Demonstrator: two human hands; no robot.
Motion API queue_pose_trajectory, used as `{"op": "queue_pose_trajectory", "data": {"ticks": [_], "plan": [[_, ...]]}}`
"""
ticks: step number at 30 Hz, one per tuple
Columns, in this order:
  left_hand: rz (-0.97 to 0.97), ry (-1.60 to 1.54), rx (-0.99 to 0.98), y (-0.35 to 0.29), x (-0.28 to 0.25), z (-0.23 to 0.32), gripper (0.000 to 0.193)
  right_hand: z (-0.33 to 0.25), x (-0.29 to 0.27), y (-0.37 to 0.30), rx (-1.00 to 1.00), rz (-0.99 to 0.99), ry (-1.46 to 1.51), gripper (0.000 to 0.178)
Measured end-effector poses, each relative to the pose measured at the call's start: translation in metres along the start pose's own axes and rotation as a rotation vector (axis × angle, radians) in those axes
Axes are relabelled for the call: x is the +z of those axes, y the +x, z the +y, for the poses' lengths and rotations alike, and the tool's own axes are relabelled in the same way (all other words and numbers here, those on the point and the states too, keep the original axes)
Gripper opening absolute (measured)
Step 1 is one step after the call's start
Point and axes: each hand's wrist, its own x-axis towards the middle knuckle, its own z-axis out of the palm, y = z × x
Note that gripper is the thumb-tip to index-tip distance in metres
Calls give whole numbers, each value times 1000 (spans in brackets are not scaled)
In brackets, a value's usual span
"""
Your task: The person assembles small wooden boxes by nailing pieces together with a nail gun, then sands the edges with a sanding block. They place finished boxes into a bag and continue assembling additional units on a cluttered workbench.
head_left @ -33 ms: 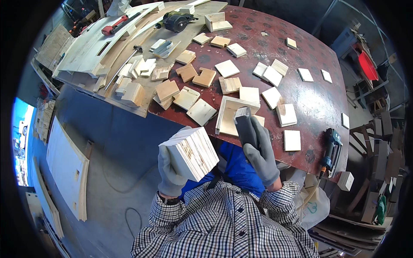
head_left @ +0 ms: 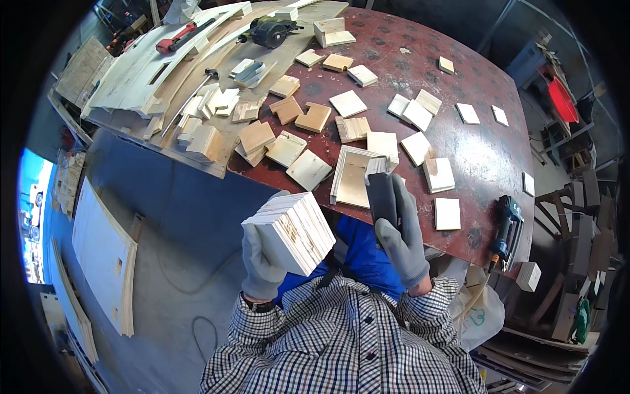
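Note:
My left hand (head_left: 258,268), in a grey glove, is closed round a thick plywood block (head_left: 293,234) whose layered edges face up and to the right. To its right, my right hand (head_left: 408,243), also gloved in grey, grips a dark rectangular block (head_left: 382,198) like a sanding block, held upright. The two blocks are apart. Just beyond the dark block, an open-sided wooden box piece (head_left: 344,176) lies at the table's near edge, partly hidden by it. Small plywood squares lie close by, one of them a pale square (head_left: 447,214) right of my right hand.
Several wood pieces, some notched, are scattered over the dark red table (head_left: 482,177). A nail gun (head_left: 504,228) lies at its right edge. At the left are boards with a hammer (head_left: 189,104), a red tool (head_left: 176,43) and a circular saw (head_left: 269,31). A panel (head_left: 105,253) leans below.
My right hand and the dark block have shifted slightly right and toward me. My left hand with the plywood block has barely moved.

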Motion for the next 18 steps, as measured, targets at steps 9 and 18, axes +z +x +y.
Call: {"op": "queue_pose_trajectory", "data": {"ticks": [9,18], "plan": [[-55,-367,-119,-4,19,2,61,-33,33,1,-562,-164,-303,67],[47,-247,-132,-7,-14,-11,80,-44,19,6,-511,-130,-283,65]]}}
